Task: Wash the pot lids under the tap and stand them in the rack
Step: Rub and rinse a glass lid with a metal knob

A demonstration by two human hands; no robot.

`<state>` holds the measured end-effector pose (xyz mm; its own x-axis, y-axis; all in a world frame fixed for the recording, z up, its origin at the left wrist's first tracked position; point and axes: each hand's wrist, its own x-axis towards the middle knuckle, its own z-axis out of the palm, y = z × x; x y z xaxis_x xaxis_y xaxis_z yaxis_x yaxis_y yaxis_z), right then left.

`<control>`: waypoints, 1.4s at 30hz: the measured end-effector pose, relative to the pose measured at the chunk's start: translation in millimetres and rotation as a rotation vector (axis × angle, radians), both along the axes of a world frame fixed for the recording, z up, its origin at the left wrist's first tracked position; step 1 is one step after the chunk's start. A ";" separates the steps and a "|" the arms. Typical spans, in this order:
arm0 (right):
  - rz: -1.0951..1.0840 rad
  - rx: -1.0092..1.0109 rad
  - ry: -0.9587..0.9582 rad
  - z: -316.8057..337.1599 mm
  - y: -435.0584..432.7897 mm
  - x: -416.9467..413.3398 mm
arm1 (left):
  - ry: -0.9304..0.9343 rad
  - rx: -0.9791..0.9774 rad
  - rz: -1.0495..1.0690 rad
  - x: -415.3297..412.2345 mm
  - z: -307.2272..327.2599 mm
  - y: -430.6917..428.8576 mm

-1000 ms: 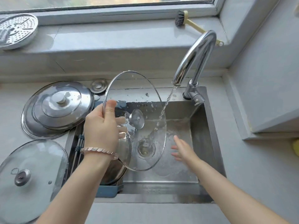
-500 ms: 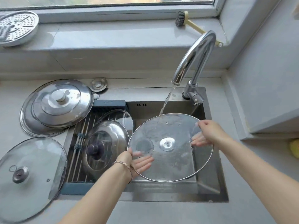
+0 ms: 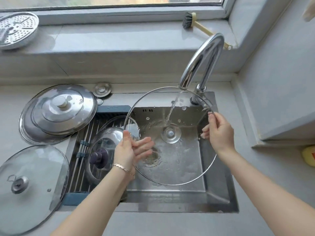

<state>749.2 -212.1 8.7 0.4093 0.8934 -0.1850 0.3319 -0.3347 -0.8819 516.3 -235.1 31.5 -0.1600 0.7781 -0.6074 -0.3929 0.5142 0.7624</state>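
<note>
A large glass lid [image 3: 184, 155] with a steel rim is held over the sink, underside up, under the running tap [image 3: 201, 62]. Water falls on it near its centre fitting. My right hand [image 3: 219, 132] pinches the lid's right rim. My left hand [image 3: 131, 149] supports the left rim, thumb on top and straight fingers beneath the glass. The rack [image 3: 81, 150] spans the sink's left part and holds a glass lid with a dark knob [image 3: 102, 150] and another glass lid [image 3: 117, 121] behind it.
Two stacked steel lids [image 3: 58, 111] and a glass lid [image 3: 30, 183] lie on the counter at the left. A small metal plug [image 3: 102, 89] sits behind the sink. A perforated steamer plate [image 3: 16, 29] and a brush [image 3: 197, 24] lie on the window ledge. A yellow object [image 3: 308, 158] is at the right edge.
The lid went from upright in my left hand to flat under the tap, held by both hands. Since half a second ago it has risen nearer the spout.
</note>
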 end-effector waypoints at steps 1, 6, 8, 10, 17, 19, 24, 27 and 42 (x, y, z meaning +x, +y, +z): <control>0.013 -0.019 -0.193 -7.4 -0.8 -7.8 | 0.032 0.034 0.019 -1.4 5.0 0.6; 0.437 0.073 -0.725 -22.6 -21.7 -74.0 | 0.122 0.124 0.089 4.6 17.5 1.9; 0.689 0.216 -0.734 -29.3 -38.6 -98.2 | 0.153 0.142 0.102 6.2 21.3 4.5; 0.860 0.336 -0.768 -33.4 -45.0 -98.0 | 0.158 0.148 0.113 3.1 24.3 6.8; 0.480 0.011 -0.748 -12.3 6.1 -68.4 | 0.149 0.141 0.183 8.7 29.2 -2.9; 0.469 -0.039 -0.720 3.8 21.1 -85.4 | 0.144 0.102 0.182 19.5 30.2 -5.5; 0.965 0.287 -0.629 26.6 15.7 -131.1 | 0.282 0.067 0.218 28.8 24.7 -4.3; 1.115 0.367 -0.626 14.9 -7.1 -118.0 | 0.261 0.070 0.260 18.0 24.6 -2.1; -0.131 -0.516 0.182 -20.5 71.9 -0.4 | 0.313 0.100 0.121 9.2 34.9 11.7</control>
<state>748.8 -140.2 -11.9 0.4316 0.6124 -0.6623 0.1164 -0.7659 -0.6324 525.5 -223.5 66.4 -0.4211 0.7952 -0.4363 -0.1858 0.3952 0.8996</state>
